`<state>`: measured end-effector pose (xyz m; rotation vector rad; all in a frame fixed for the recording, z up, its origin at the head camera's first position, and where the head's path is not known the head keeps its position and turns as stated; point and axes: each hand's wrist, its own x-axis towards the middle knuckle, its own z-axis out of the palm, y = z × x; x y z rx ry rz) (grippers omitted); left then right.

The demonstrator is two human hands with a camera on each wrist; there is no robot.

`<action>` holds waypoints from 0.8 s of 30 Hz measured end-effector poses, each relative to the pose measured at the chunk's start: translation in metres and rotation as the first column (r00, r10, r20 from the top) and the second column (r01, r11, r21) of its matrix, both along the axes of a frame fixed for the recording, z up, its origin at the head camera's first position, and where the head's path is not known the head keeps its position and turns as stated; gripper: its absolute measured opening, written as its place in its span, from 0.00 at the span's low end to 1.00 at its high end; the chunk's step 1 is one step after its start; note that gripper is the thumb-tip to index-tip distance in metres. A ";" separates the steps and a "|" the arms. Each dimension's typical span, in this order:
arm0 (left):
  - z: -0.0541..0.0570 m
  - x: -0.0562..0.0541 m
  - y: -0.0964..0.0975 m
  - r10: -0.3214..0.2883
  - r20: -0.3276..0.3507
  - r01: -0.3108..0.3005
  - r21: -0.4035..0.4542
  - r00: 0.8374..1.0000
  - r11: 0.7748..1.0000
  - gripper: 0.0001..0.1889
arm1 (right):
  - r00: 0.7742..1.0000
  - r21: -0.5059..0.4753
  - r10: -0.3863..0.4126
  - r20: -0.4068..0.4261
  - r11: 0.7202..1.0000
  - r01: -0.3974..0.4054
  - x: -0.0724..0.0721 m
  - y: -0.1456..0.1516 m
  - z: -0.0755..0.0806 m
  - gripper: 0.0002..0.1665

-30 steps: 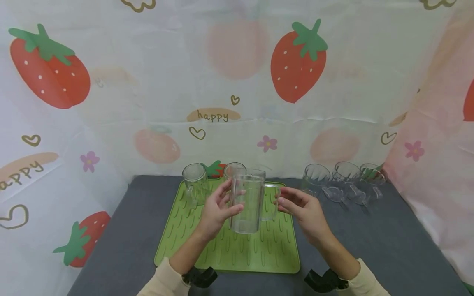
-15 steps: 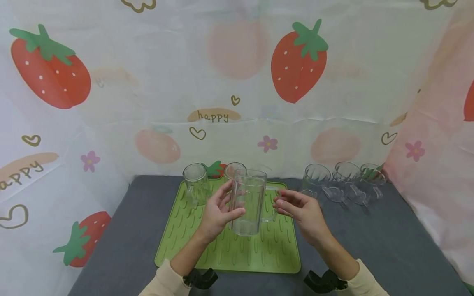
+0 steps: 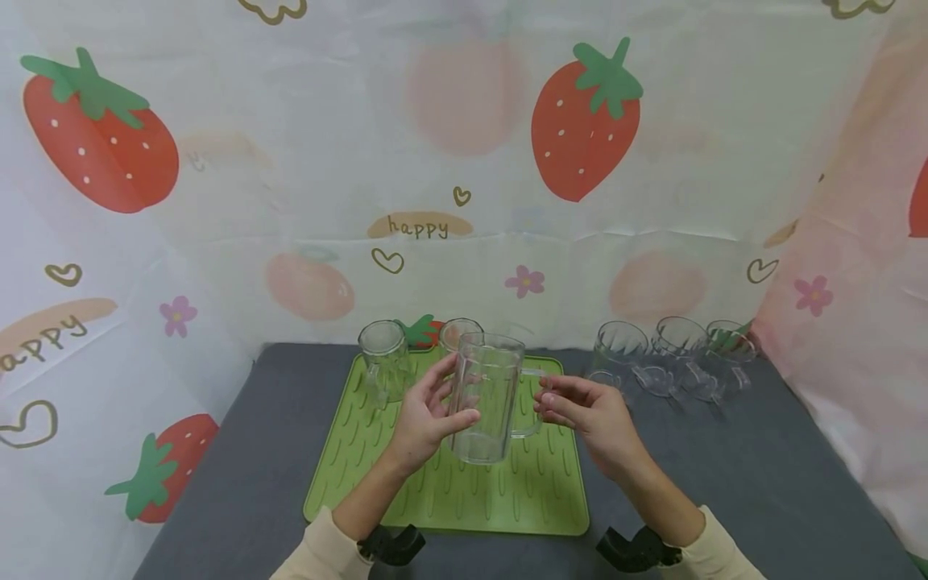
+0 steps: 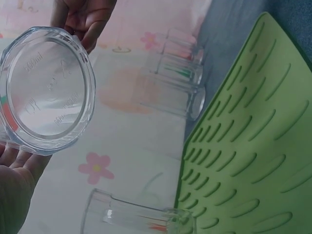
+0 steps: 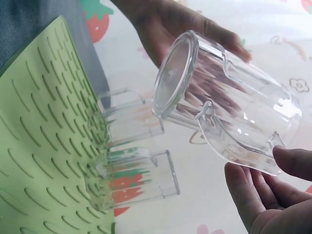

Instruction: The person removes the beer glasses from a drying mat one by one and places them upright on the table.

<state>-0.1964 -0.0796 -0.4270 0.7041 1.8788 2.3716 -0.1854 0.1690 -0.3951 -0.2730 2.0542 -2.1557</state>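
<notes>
A clear glass mug (image 3: 487, 403) is held up over the green ribbed mat (image 3: 471, 509), its rim upward and slightly tilted. My left hand (image 3: 426, 419) grips the side of its body, thumb in front and fingers behind. At the right, my right hand (image 3: 596, 419) pinches the handle (image 5: 233, 148) between thumb and fingertips, as the right wrist view shows. Seen from below in the left wrist view, the round base (image 4: 48, 92) carries raised lettering.
Two more clear mugs stand at the mat's back edge, a left mug (image 3: 384, 362) and one partly hidden mug (image 3: 460, 332). Three clear mugs, the nearest mug (image 3: 620, 348) among them, stand at the back right of the grey table (image 3: 732, 483). A strawberry-print curtain (image 3: 464, 161) hangs behind.
The held mug has tilted slightly, its rim shifting right and its base a little lower. The right fingertips have dropped slightly with the handle; the left hand barely moves.
</notes>
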 end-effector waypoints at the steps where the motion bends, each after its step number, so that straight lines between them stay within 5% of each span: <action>1: 0.000 0.000 0.000 -0.001 -0.001 0.001 -0.001 1.000 1.000 0.50 | 1.000 0.001 0.005 0.001 1.000 -0.005 0.000 0.000 0.000 0.26; 10: 0.000 -0.001 -0.001 -0.021 -0.013 0.021 -0.002 1.000 1.000 0.50 | 0.998 0.034 0.058 -0.009 0.998 -0.058 -0.001 0.005 0.005 0.21; 24: 0.006 -0.004 -0.001 -0.039 -0.058 0.037 -0.036 0.998 0.999 0.52 | 0.986 0.032 -0.001 -0.165 0.999 0.006 0.003 0.007 0.006 0.13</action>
